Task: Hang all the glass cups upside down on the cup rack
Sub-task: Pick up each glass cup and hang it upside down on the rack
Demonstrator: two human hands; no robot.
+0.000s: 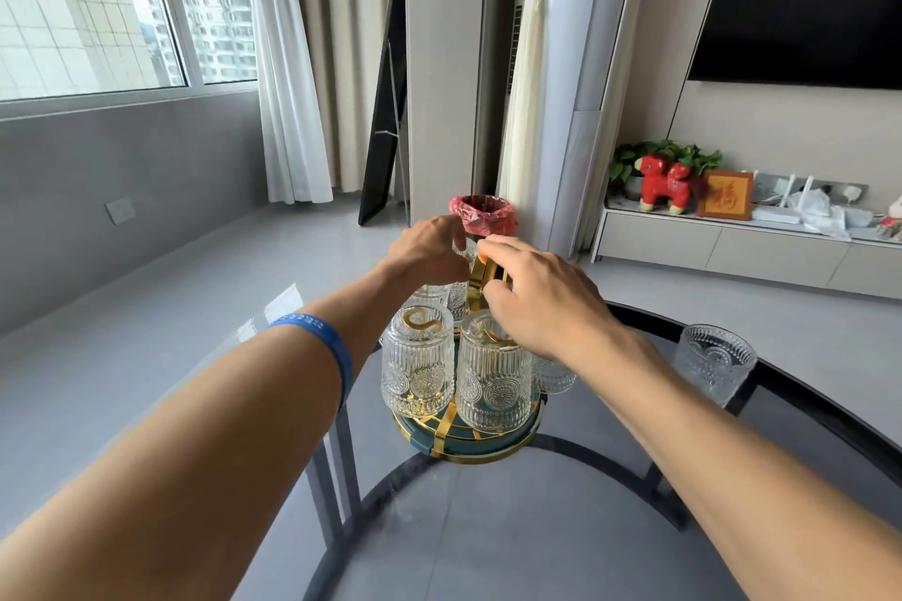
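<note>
On the round dark glass table [561, 527] stands a gold-wire cup rack on a teal round base [468, 439], ribbed clear glass cups [417, 366] inverted on it. The left hand [429, 249] grips a cup at the rack's twelve o'clock; the right hand [537, 293] pinches its gold handle. One upright ribbed glass cup [715, 364] waits at three o'clock.

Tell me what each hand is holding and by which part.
Left hand grips a glass cup by its upper end at the rack's far side. Right hand holds the cup rack by its gold top handle.
</note>
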